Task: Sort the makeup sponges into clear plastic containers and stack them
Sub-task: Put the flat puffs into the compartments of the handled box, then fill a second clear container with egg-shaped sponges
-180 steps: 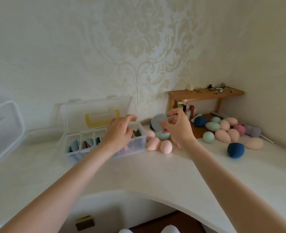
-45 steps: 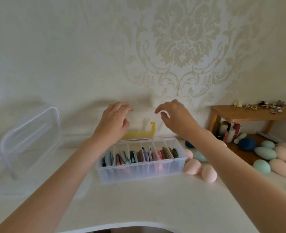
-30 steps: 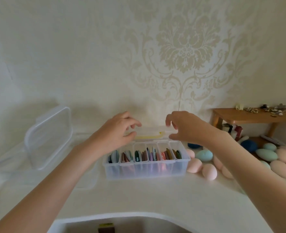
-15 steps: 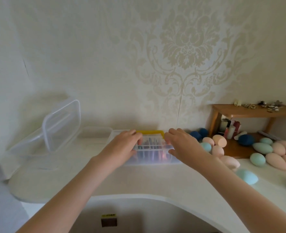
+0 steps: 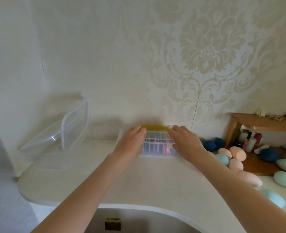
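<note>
Left hand (image 5: 132,142), right hand (image 5: 183,140): fingers extended flat, pressing down clear divided container (image 5: 157,148) lid.

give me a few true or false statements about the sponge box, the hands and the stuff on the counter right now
1. Both hands rest on the lid of the divided box. True: left hand and right hand lie on top.
2. The box's handle is blue. False: it is yellow.
3. Egg-shaped sponges lie to the right of the box. True.
4. The empty clear container is stacked on the box. False: it sits apart, to its left.
5. The right hand holds a sponge. False: it holds none.
</note>
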`<state>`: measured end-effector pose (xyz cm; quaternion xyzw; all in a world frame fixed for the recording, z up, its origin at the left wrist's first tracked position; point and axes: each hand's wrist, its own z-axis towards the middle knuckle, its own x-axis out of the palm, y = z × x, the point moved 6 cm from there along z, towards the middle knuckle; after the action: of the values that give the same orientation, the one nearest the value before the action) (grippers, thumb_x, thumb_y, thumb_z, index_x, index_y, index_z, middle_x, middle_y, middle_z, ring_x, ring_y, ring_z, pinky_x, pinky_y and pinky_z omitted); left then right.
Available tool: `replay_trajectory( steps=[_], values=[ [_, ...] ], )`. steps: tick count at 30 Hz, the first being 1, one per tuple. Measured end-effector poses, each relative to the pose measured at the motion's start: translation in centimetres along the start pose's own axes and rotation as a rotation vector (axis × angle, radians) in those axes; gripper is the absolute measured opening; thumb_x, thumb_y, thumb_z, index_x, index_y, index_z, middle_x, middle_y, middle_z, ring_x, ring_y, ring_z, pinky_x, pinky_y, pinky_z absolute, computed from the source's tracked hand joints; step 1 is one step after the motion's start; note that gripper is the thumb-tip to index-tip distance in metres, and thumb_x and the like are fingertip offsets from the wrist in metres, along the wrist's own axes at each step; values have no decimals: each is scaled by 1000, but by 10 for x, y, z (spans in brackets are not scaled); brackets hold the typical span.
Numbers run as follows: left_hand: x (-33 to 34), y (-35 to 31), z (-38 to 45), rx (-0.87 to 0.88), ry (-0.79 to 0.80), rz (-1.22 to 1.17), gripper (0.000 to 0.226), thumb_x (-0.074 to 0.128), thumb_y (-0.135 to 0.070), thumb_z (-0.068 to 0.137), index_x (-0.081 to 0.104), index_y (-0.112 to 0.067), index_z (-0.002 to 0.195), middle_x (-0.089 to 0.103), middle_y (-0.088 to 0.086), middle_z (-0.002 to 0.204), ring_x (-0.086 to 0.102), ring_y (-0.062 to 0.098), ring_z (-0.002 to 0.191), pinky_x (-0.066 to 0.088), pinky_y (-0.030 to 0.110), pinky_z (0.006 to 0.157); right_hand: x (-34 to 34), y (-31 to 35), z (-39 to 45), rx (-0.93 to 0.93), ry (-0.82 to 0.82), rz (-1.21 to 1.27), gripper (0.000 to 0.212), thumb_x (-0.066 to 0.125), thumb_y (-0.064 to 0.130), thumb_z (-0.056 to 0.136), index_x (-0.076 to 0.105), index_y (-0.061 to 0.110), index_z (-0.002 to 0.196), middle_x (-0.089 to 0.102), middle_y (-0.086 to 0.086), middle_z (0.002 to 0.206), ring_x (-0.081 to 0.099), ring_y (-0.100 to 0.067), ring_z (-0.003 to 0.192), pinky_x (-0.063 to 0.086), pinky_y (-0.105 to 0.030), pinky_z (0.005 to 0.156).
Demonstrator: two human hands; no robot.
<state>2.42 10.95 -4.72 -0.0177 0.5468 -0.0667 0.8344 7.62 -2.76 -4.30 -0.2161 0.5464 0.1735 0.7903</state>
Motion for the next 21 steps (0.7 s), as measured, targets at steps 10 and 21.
replay_trajectory(
  steps=[10, 21],
  values=[
    [-3, 59, -59, -407, 222, 164, 26, 44, -26, 92, 59, -10, 108, 63, 11, 115, 60, 31, 106, 45, 31, 82, 15, -27, -22, 162, 34, 300, 26, 49, 14, 93, 45, 18, 118, 44, -10, 127, 49, -33, 106, 48, -41, 85],
    [-87, 18, -34, -228, -157, -50, 19, 48, -24, 89, 61, -13, 96, 69, 4, 99, 61, 29, 92, 38, 29, 71, 13, -56, -26, 311, -21, 503, 20, 52, 7, 91, 57, 15, 110, 44, -14, 126, 49, -19, 85, 44, -16, 61]
  ],
)
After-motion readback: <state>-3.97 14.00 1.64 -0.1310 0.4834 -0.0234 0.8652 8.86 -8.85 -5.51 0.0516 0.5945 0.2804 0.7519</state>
